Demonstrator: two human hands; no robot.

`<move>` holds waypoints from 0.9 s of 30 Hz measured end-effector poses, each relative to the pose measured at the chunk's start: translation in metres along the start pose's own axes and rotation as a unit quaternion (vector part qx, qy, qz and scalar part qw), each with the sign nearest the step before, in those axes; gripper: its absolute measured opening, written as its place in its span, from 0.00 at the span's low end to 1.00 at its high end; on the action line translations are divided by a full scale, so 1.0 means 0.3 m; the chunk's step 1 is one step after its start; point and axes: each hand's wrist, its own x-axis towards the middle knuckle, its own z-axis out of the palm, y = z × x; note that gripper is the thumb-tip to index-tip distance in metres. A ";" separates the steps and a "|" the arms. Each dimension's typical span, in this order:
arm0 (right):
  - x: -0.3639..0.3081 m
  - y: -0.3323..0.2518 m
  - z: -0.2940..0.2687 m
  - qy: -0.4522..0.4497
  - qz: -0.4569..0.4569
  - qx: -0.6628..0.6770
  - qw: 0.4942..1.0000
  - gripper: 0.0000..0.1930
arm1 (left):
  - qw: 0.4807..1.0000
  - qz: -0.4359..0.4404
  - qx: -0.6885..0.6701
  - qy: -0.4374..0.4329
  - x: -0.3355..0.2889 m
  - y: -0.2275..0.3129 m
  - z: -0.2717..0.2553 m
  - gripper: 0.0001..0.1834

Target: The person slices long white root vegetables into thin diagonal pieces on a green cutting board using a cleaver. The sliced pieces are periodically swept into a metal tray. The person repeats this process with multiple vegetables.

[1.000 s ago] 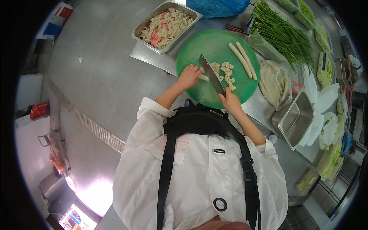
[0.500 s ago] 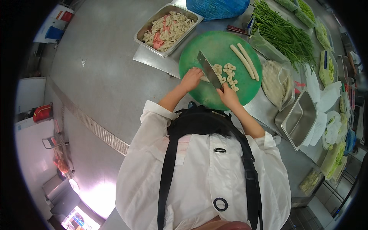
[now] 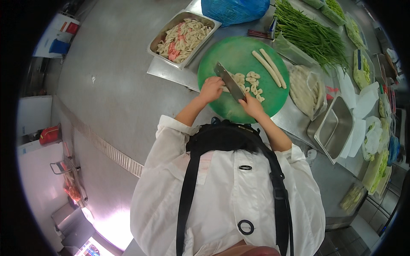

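A round green cutting board lies in front of me. My left hand is closed on a pale sausage-like stick, most of it hidden under the fingers. With my right hand I grip a cleaver, its wide blade standing slantwise across the stick, close to the left fingertips. Pale oval slices with hollow-looking middles lie right of the blade, some partly behind it. Two whole pale sticks rest side by side at the board's right.
A steel pan of pale slices and pink pieces stands beyond the board, left. Behind are a blue plastic bag and long green stalks. To the right lie a bag of pale sticks and another steel pan.
The whole view has shifted slightly. The cleaver has moved a little left and nearer me, toward my left fingers. Both hands keep their hold.
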 end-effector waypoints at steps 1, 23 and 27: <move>-0.019 0.030 -0.027 0.000 0.008 0.000 1.000 0.17 | 0.999 -0.040 0.009 0.021 0.005 0.002 0.004 0.10; -0.216 -0.032 -0.220 -0.015 0.069 -0.052 0.996 0.16 | 0.998 -0.061 0.016 0.002 0.107 0.109 0.166 0.07; -0.193 0.013 -0.172 -0.027 0.069 -0.068 0.995 0.16 | 0.999 -0.044 -0.004 0.001 0.106 0.095 0.169 0.06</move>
